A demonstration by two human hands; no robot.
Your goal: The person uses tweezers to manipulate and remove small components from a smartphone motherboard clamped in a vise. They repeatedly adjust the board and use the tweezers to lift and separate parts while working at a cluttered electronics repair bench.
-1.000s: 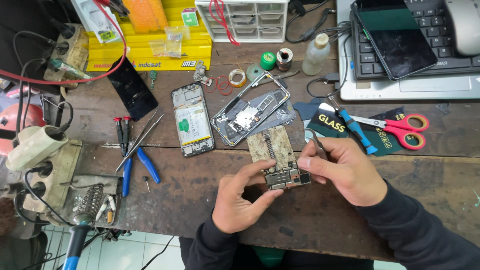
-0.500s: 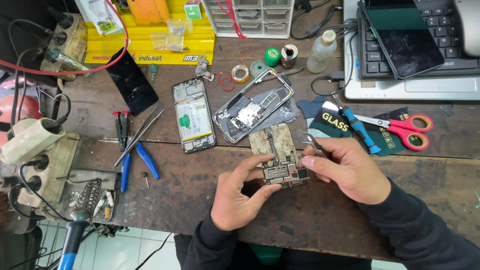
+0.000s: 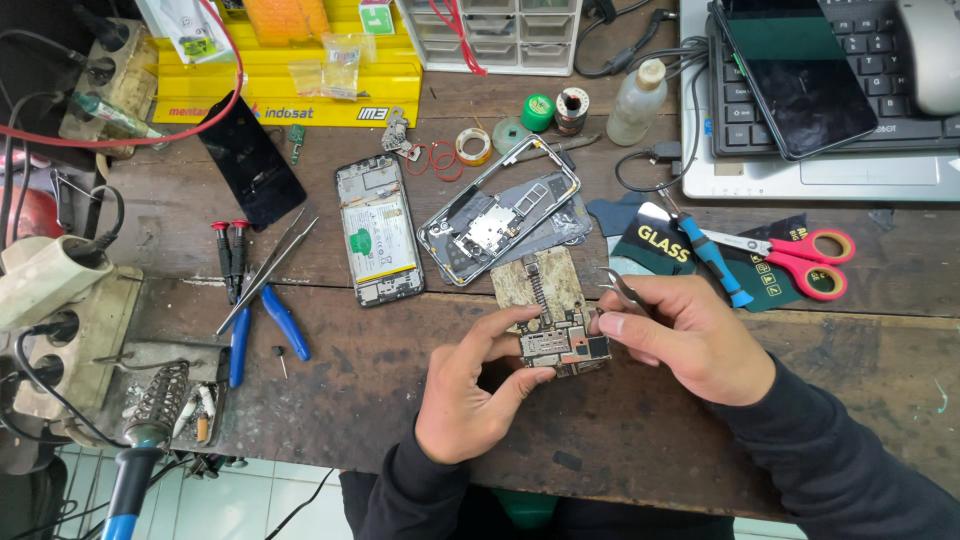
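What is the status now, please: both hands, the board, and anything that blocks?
Left hand grips circuit board. Right hand holds tweezers at its edge. Nothing blocking.

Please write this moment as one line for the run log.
left hand: holds circuit board | right hand: tweezers at board edge | nearby: opened phone, phone frame, scissors

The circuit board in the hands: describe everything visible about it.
The circuit board is a small, bare phone board, roughly rectangular, with silvery metal shields, a dark chip area at its right end and tan patches. It is held low over the wooden workbench, roughly level. The left hand pinches its lower left edge between thumb and fingers; the right hand touches its right end while gripping metal tweezers. Behind it lies a worn tan pad.
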